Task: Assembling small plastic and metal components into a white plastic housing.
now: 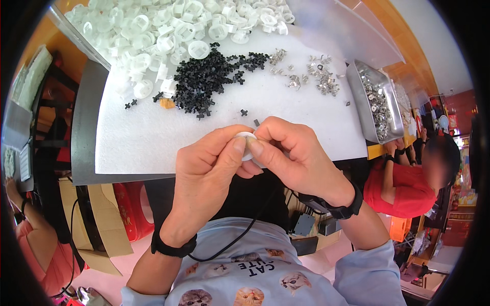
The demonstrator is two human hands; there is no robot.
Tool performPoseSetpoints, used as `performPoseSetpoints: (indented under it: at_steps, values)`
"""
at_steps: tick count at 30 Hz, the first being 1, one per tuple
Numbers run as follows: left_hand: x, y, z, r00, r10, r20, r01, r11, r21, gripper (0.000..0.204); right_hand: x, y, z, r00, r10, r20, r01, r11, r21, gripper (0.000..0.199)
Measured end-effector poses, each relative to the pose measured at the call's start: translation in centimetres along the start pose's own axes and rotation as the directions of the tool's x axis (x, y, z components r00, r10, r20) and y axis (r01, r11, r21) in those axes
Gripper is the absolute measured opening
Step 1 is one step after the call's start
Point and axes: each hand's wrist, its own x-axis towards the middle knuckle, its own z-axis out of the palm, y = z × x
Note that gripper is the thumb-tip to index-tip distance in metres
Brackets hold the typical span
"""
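White round part [246,145] mostly hidden betw. thumbs of left hand [212,171] and right hand [296,155]; only a rim shows, shape can't tell. Far pile of white parts [168,25] cut off by top edge. Metal bits in tray [375,102], far right, too small to tell. Person at right: face blurred.

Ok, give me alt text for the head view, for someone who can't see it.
Both hands, left hand and right hand, pinch one small white plastic ring over a white mat. Behind lie heaps of white rings, black cross pieces and metal clips, beside a metal tray.
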Motion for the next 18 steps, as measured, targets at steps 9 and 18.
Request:
performPoseSetpoints:
  at_steps: [9,18]
  values:
    - [-0.04,0.26,-0.23,0.999,-0.018,0.031,0.019,1.000,-0.022,0.024,-0.21,0.14,0.08,1.000,0.029,-0.009,-0.028,0.996,0.081,0.021]
    - [-0.16,0.32,-0.03,1.000,-0.029,0.009,0.029,0.999,-0.034,0.025,-0.27,0.66,0.10,0.999,0.039,-0.023,-0.036,0.992,0.124,0.021]
